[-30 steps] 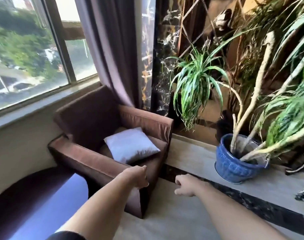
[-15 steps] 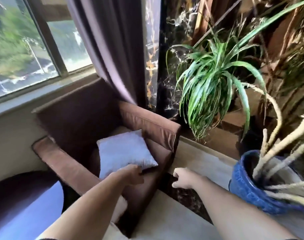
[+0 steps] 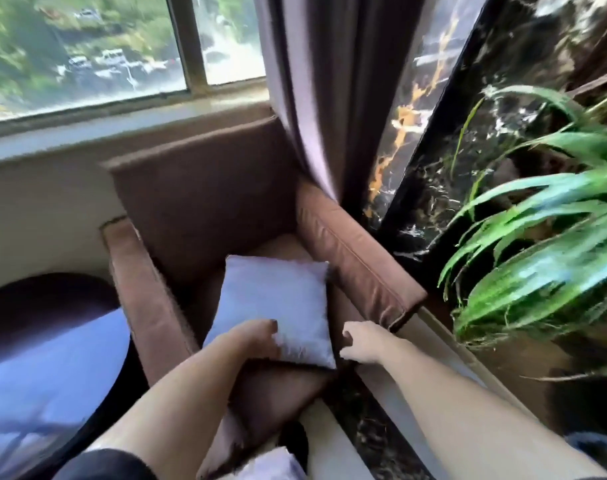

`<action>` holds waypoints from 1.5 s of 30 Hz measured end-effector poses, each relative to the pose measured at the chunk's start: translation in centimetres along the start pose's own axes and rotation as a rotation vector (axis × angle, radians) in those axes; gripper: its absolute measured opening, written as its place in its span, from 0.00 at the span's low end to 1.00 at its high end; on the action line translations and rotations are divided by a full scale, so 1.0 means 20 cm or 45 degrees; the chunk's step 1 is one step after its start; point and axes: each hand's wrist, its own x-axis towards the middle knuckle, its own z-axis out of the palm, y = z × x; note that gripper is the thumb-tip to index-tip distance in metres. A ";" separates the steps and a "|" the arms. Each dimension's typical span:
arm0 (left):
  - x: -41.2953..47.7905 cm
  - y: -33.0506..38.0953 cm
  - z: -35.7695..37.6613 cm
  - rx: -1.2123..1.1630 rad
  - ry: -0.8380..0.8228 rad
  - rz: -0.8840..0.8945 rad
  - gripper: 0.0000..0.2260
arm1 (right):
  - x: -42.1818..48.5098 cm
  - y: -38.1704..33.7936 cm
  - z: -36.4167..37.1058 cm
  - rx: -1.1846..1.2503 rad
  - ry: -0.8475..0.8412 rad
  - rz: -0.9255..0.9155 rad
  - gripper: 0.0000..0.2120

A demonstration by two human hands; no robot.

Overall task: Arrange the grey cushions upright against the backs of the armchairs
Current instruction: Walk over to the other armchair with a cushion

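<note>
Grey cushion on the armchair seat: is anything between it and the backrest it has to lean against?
Nothing visible. The grey cushion lies flat on the seat, with only bare brown seat between it and the backrest. The left hand is on its near edge; the right hand is beside its near right corner.

1. Daylight enters thru the window [image 3: 87,53] at top left; view outside is washed out and smeared.
2. Armchair [image 3: 205,202] back is in shade; its right arm catches light w/ a soft sheen.
3. Cushion [image 3: 278,306] reads pale and bright, detail soft.
4. Plant leaves [image 3: 544,254] at right edge show heavy motion blur and glare streaks.
5. Marble panel [image 3: 426,98] has bright reflections.
6. Wide-angle bend: window frame and curtain [image 3: 323,81] lean at the edges.
7. Bottom left corner dark, w/ a bluish sheen.
</note>
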 end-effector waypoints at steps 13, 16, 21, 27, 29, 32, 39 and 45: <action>0.66 -0.32 -0.08 0.048 0.051 -0.275 0.24 | 0.97 0.08 -0.14 -0.162 -0.113 -0.161 0.21; 0.89 -0.40 0.01 -0.041 0.089 -0.409 0.22 | 1.28 0.17 -0.01 -0.112 -0.076 -0.159 0.20; 1.29 -0.55 0.20 -0.376 0.259 -0.658 0.30 | 1.76 0.35 0.25 0.289 0.029 -0.009 0.30; 1.59 -0.71 0.41 -0.502 0.502 -0.754 0.40 | 2.09 0.52 0.56 1.014 -0.017 0.306 0.52; 1.67 -0.75 0.42 -0.622 0.500 -0.823 0.41 | 2.14 0.54 0.64 1.253 -0.058 0.406 0.60; 1.79 -0.82 0.41 -0.832 0.509 -0.922 0.43 | 2.17 0.55 0.70 1.434 -0.134 0.408 0.65; 1.78 -0.81 0.36 -1.149 0.580 -1.012 0.47 | 2.26 0.43 0.58 1.886 -0.235 0.368 0.40; 1.48 -0.71 0.17 -1.443 0.612 -0.811 0.19 | 2.15 0.32 0.31 1.904 -0.187 0.090 0.22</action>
